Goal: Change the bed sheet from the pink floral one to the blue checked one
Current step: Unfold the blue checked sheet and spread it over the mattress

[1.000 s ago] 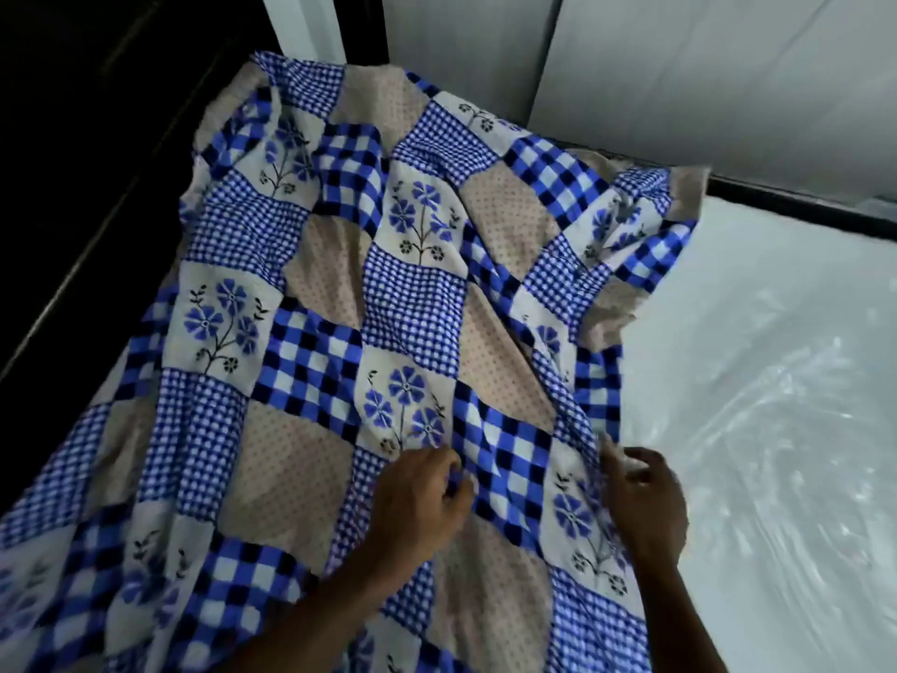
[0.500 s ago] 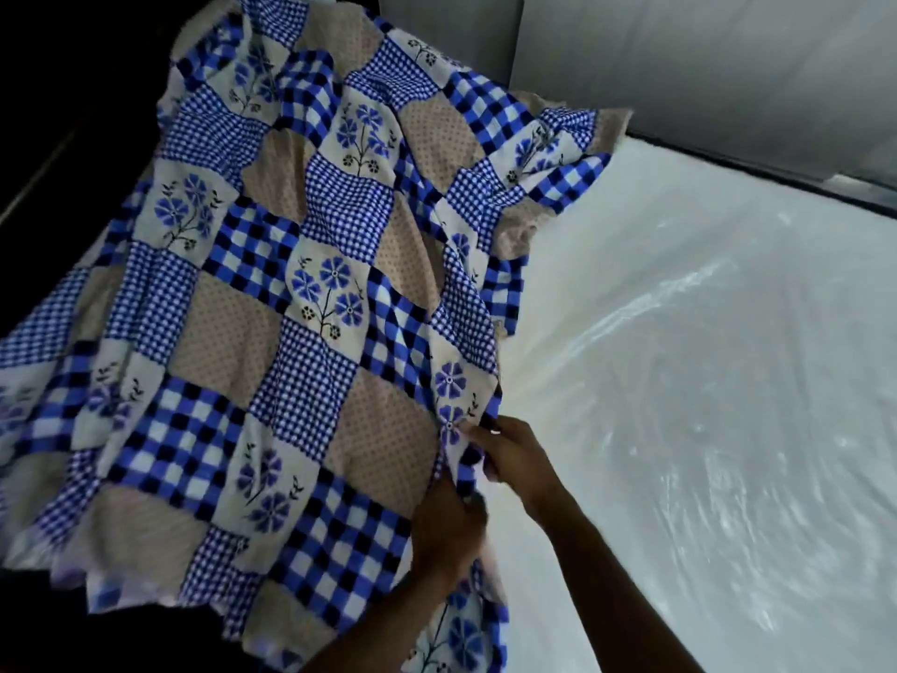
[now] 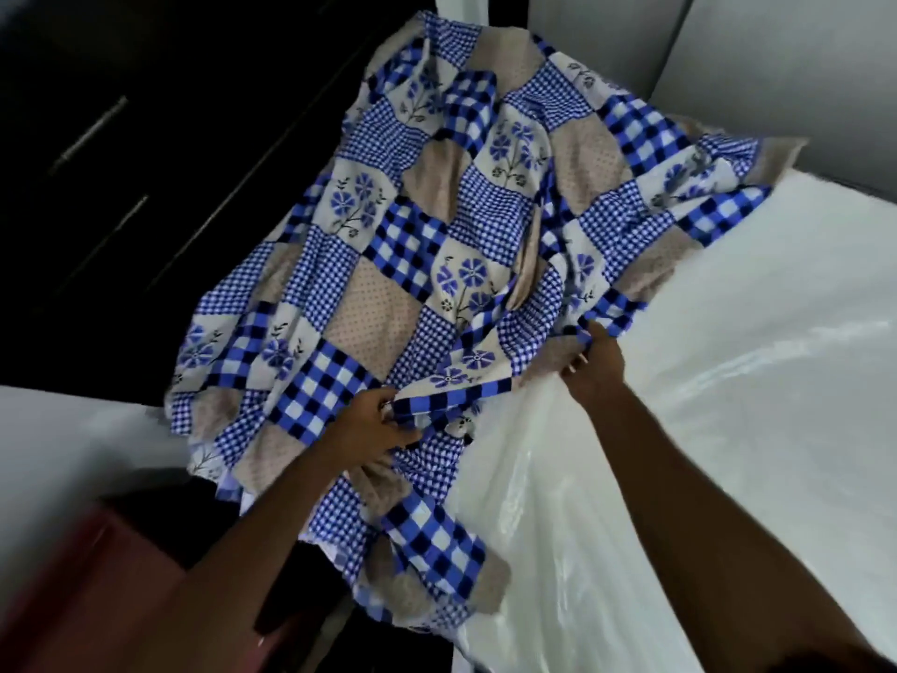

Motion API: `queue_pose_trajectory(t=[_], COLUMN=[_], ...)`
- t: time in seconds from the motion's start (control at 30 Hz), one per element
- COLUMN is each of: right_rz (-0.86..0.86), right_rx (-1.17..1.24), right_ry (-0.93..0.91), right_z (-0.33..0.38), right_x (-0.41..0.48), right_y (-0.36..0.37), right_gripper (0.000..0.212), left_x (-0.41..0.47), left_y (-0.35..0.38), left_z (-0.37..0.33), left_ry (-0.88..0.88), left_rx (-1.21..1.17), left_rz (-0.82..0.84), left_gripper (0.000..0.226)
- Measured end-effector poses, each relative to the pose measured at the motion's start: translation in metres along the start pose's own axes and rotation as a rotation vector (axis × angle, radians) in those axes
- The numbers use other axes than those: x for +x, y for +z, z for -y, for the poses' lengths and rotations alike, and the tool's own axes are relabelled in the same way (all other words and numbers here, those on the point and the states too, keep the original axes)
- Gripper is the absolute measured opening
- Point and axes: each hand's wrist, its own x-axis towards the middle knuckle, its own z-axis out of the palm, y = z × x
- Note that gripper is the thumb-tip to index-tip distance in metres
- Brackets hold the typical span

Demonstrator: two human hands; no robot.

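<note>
The blue checked sheet (image 3: 437,264), a patchwork of blue checks, blue flowers and beige dotted squares, billows over the left side of the bed. My left hand (image 3: 373,429) is closed on a bunched fold near its lower edge. My right hand (image 3: 594,364) pinches the sheet's edge further right, above the mattress. The bare white mattress (image 3: 728,381), wrapped in shiny plastic, fills the right half of the view. A loose corner of the sheet hangs down past the mattress edge. The pink floral sheet is not in view.
Dark cabinet doors with metal handles (image 3: 92,133) stand on the left. Grey wall panels (image 3: 776,65) rise behind the bed. A blurred reddish object (image 3: 87,599) sits at the lower left, by a pale surface (image 3: 73,429).
The sheet has bunched and lifted off the left side. My hands have spread apart along its edge, the right one moving out over the mattress. The view has swung left and down.
</note>
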Motion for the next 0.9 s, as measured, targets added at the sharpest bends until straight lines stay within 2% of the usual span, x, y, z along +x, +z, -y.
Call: queue_pose_trajectory(t=[0.07,0.13,0.2,0.23,0.33,0.4,0.47,0.53,0.6,0.67,0.73,0.8,0.9], right_rz=[-0.137,-0.303,-0.379,-0.376,-0.166,0.046,0.334,0.490,0.511,0.485,0.406,0.371,0.353], right_rx=[-0.093,-0.165,-0.175,-0.234,-0.490,-0.704,-0.888,-1.029,-1.183,-1.234,-1.266,-1.257,-1.308], right_ry=[-0.100,-0.299,-0.491,-0.581,-0.812,-0.935,-0.907,-0.824,-0.815,-0.902,-0.978,-1.120,-1.288], right_z=[0.011,0.026,0.038,0.045,0.062,0.069,0.073,0.066,0.044,0.007,-0.032,-0.068,-0.100], right_x=[0.009,0.008,0.004,0.000,-0.006,-0.006,-0.003,0.007,0.014,0.020,0.023,0.018,0.010], right_y=[0.018,0.044,0.085,0.109,0.199,0.262,0.311,0.340,0.340,0.318,0.271,0.218,0.150], right_gripper=[0.033,0.034,0.026,0.025,0.021,0.032,0.036,0.041,0.047,0.048,0.040,0.032,0.028], left_x=[0.011,0.020,0.031,0.035,0.046,0.054,0.059,0.064,0.068,0.076,0.082,0.079,0.069], left_y=[-0.028,-0.057,-0.088,-0.102,-0.153,-0.200,-0.244,-0.273,-0.273,-0.246,-0.194,-0.130,-0.061], left_z=[0.009,0.011,0.016,0.016,0.007,0.001,0.000,0.005,0.007,0.018,0.037,0.060,0.088], left_ry=[0.029,0.033,0.079,0.110,0.129,0.081,0.026,-0.016,0.031,0.228,0.417,0.427,0.432], left_rx=[0.181,0.251,0.362,0.438,0.595,0.695,0.737,0.745,0.807,0.838,0.742,0.662,0.696], left_rz=[0.018,-0.048,-0.226,-0.330,-0.670,-0.914,-1.085,-1.182,-1.180,-1.120,-0.948,-0.728,-0.518], left_gripper=[0.040,0.029,0.012,0.010,0.009,0.017,0.034,0.055,0.066,0.060,0.041,0.026,0.025])
